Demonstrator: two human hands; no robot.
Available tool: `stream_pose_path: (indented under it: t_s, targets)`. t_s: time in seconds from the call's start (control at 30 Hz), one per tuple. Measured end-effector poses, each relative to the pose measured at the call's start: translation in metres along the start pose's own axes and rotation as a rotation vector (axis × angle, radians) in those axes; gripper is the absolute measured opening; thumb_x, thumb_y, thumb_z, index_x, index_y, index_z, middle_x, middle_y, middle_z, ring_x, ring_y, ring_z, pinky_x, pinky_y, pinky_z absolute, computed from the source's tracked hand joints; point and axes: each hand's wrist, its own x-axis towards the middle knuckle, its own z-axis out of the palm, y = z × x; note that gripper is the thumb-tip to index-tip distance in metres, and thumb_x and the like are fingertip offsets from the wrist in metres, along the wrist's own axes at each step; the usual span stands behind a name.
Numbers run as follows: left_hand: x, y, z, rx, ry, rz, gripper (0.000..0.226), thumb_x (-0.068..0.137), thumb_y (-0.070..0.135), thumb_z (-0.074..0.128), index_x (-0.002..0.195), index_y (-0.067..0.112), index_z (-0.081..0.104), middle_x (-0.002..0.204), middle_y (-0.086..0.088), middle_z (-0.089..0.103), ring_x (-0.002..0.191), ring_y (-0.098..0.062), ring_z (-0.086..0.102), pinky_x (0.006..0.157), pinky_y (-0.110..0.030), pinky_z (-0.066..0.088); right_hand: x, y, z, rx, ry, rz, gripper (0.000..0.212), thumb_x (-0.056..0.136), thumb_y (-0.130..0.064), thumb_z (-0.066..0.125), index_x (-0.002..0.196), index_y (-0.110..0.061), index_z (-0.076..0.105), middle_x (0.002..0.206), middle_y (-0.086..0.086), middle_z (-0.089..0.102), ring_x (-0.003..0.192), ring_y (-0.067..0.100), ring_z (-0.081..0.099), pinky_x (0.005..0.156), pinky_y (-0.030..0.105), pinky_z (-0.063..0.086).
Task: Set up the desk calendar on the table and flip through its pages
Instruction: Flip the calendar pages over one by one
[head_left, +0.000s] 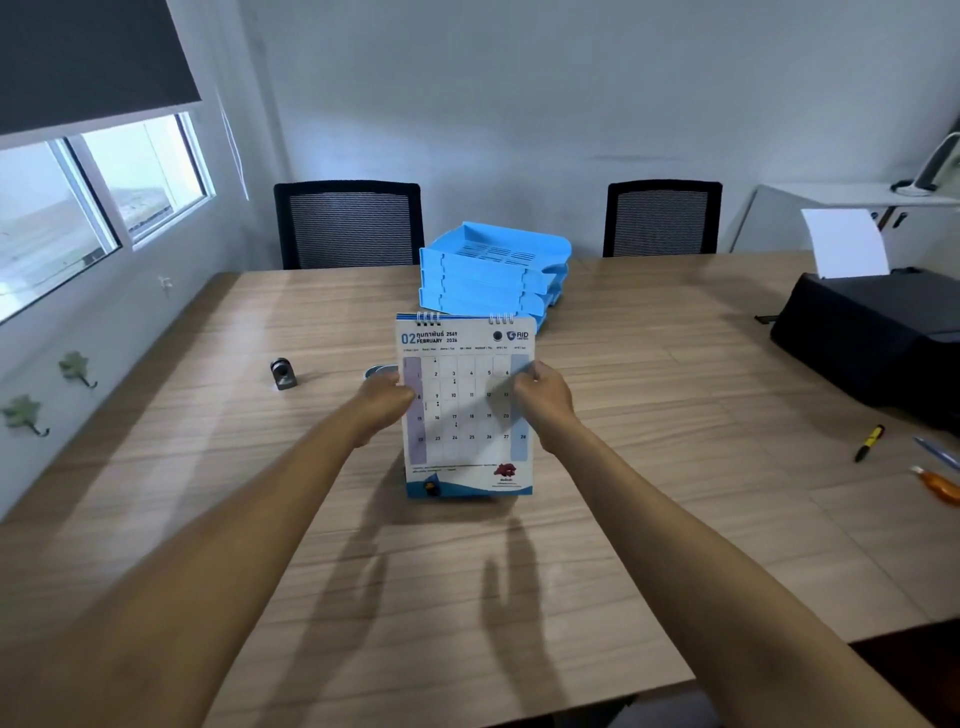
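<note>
**Both hands grip the February page of a standing desk calendar**

The desk calendar (465, 410) stands upright on the wooden table (649, 519), showing "02 February 2026", its spiral binding on top. The left hand (382, 402) clasps its left edge about halfway up, fingers closed round the side. The right hand (543, 397) pinches the right edge at the same height, thumb on the front of the sheet. Directly beyond the held calendar sits a stack of blue letter trays (493, 270). Left of the left hand lies a small metal pencil sharpener (283, 373), well apart; a round object just behind that hand is mostly hidden. Far to the right of the right hand are a black printer (872, 338), a yellow-and-black marker (868, 442) and an orange tool (937, 486).
</note>
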Motion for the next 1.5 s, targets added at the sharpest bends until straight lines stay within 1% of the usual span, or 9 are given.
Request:
stream_pose_path:
  t_s: [0.13,0.33,0.43,0.5,0.63,0.8,1.1,1.27,1.5]
  targets:
    - [-0.005,0.008,-0.020,0.036,0.160,0.022,0.015,0.083,0.012,0.061,0.069,0.012,0.056,0.075,-0.010,0.058,0.067,-0.023,0.056,0.072,-0.034,0.054,-0.001,-0.006,-0.015,0.015,0.148,-0.015,0.020,0.090,-0.015,0.053,0.106,-0.011,0.064,0.105,0.005,0.066,0.090,0.018,0.058,0.086,0.037,0.054]
    - [-0.017,0.040,-0.056,-0.458,-0.004,-0.026,0.004,0.085,0.008,0.060,0.082,0.007,0.059,0.079,-0.009,0.059,0.058,-0.014,0.057,0.049,-0.017,0.049,0.000,-0.037,-0.041,0.563,0.005,0.111,0.022,0.091,-0.004,0.049,0.113,-0.009,0.051,0.075,0.005,0.058,0.059,0.016,0.053,0.043,0.020,0.047]
    - [-0.019,0.060,-0.061,-0.843,-0.083,0.038,0.023,0.098,0.024,0.040,0.090,0.010,0.057,0.088,-0.008,0.064,0.078,-0.016,0.067,0.068,-0.026,0.055,0.002,-0.054,-0.042,0.958,-0.060,0.126,0.019,0.094,-0.007,0.039,0.110,-0.008,0.051,0.084,0.010,0.069,0.075,0.022,0.066,0.051,0.025,0.058]
    - [-0.020,0.074,-0.054,-0.838,-0.071,0.099,0.033,0.100,0.031,0.031,0.105,0.013,0.059,0.108,-0.005,0.066,0.106,-0.022,0.062,0.083,-0.033,0.051,0.005,-0.059,-0.035,0.808,-0.047,-0.007,0.019,0.093,-0.008,0.037,0.098,-0.013,0.055,0.094,0.005,0.071,0.089,0.020,0.064,0.065,0.027,0.054]
    - [-0.011,0.083,-0.025,-0.011,0.156,0.335,0.035,0.100,0.026,0.038,0.129,0.017,0.055,0.139,-0.007,0.052,0.123,-0.026,0.051,0.096,-0.032,0.042,0.016,-0.053,-0.018,-0.126,0.060,-0.536,0.035,0.091,-0.015,0.033,0.113,-0.007,0.060,0.115,0.013,0.063,0.108,0.030,0.057,0.080,0.032,0.049]
    - [0.015,0.072,-0.013,0.550,0.124,0.467,0.050,0.096,0.015,0.040,0.145,0.009,0.037,0.152,-0.013,0.038,0.137,-0.029,0.038,0.112,-0.035,0.030,0.032,-0.040,-0.014,-0.884,-0.021,-0.456,0.056,0.096,-0.026,0.033,0.152,-0.026,0.025,0.163,-0.006,0.013,0.150,0.032,0.006,0.119,0.056,0.012]
    - [0.022,0.064,-0.011,0.518,0.079,0.357,0.057,0.095,0.009,0.036,0.150,0.009,0.023,0.158,-0.011,0.023,0.146,-0.026,0.023,0.116,-0.033,0.021,0.041,-0.031,-0.012,-0.760,-0.053,-0.377,0.065,0.093,-0.018,0.037,0.154,-0.021,0.016,0.163,-0.001,0.014,0.150,0.031,0.008,0.119,0.058,0.011]
    - [0.016,0.040,-0.015,0.177,0.192,0.083,0.057,0.094,0.016,0.035,0.148,0.005,0.025,0.157,-0.010,0.027,0.143,-0.030,0.028,0.113,-0.041,0.027,0.035,-0.018,-0.004,-0.139,0.013,-0.155,0.064,0.087,-0.020,0.041,0.148,-0.014,0.025,0.151,0.006,0.036,0.136,0.027,0.037,0.112,0.044,0.034]
    - [0.009,0.002,-0.006,-0.086,-0.035,-0.081,0.018,0.095,0.022,0.039,0.097,0.026,0.057,0.094,0.009,0.048,0.087,-0.009,0.045,0.089,-0.034,0.039,0.019,0.003,0.006,0.025,-0.205,0.170,0.065,0.086,-0.002,0.035,0.149,-0.011,0.026,0.143,0.008,0.046,0.124,0.028,0.047,0.107,0.044,0.040]
